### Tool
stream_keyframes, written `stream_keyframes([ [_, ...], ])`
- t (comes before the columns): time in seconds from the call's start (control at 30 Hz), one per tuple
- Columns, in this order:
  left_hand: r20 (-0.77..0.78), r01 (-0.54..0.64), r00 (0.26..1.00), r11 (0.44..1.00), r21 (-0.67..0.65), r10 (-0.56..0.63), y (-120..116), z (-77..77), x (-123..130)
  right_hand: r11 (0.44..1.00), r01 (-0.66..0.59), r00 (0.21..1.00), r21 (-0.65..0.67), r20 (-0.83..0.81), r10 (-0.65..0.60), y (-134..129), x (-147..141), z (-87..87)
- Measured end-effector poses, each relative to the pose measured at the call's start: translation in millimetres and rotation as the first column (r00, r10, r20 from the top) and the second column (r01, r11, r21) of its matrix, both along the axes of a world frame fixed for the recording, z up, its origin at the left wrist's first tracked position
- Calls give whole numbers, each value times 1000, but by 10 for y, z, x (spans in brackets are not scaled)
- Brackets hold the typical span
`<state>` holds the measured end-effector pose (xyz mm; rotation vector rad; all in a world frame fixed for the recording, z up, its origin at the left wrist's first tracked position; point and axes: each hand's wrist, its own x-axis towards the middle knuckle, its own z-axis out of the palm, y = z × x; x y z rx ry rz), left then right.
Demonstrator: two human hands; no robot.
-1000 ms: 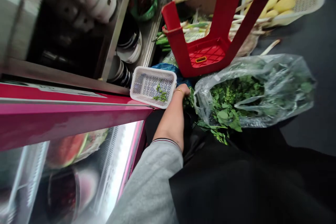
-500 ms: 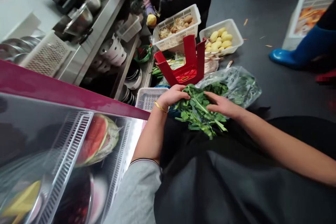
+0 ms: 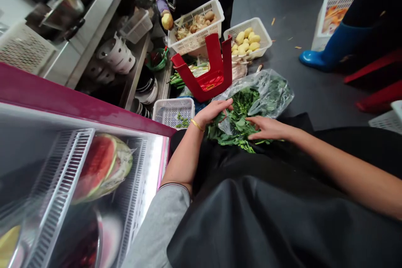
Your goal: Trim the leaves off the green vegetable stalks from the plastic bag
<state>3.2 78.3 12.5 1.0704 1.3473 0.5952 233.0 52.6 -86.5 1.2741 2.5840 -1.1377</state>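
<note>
Leafy greens [image 3: 240, 127] lie in a loose pile in front of my lap, spilling from the mouth of a clear plastic bag [image 3: 276, 94]. My left hand [image 3: 216, 111], with a gold bangle at the wrist, reaches over the pile's left side, its fingers stretched out. On the opposite side, my right hand [image 3: 266, 127] has its fingers apart, the tips touching leaves. Some leaves hide what lies under both hands. A white basket [image 3: 172, 106] left of my left hand contains a few green sprigs.
Beyond the bag stands an upturned red stool [image 3: 209, 79]. A co-worker's gloved hand [image 3: 166, 20] holds a potato behind a basket of peelings [image 3: 196, 29]. Peeled potatoes fill another basket [image 3: 264, 44]. A glass-front fridge [image 3: 63, 121] borders my left; a blue boot [image 3: 326, 56] is at right.
The bunch between my hands has been lowered and spread, and my left fingers have straightened. Green sprigs now show in the white basket. The view has shifted to the right.
</note>
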Motion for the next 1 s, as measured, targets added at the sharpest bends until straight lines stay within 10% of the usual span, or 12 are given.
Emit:
stream_keyframes([
  [0.1,127,111,985,993,31,-114,41,215,127,995,-24,933,-93,-359,-11,12,-427,393],
  [0.2,320,-70,947,989,129,26,32,290,152,966,89,852,-245,-484,-201,15,-568,573],
  [0.3,444,-250,880,959,134,167,-120,150,124,846,296,651,-443,-554,-518,96,-455,618],
  [0.43,420,-116,902,993,6,102,-448,-195,256,676,470,371,-567,-569,-734,223,-347,683],
  [0.63,541,-309,778,944,-112,319,-579,-335,488,808,587,578,-44,-677,-457,-262,-424,745],
  [0.8,435,-502,755,859,-97,490,-495,-386,447,964,248,764,94,-631,-135,-740,-326,754],
  [1.0,178,-333,943,810,483,281,-721,-352,496,868,477,711,-138,-520,-473,-94,-247,899],
])
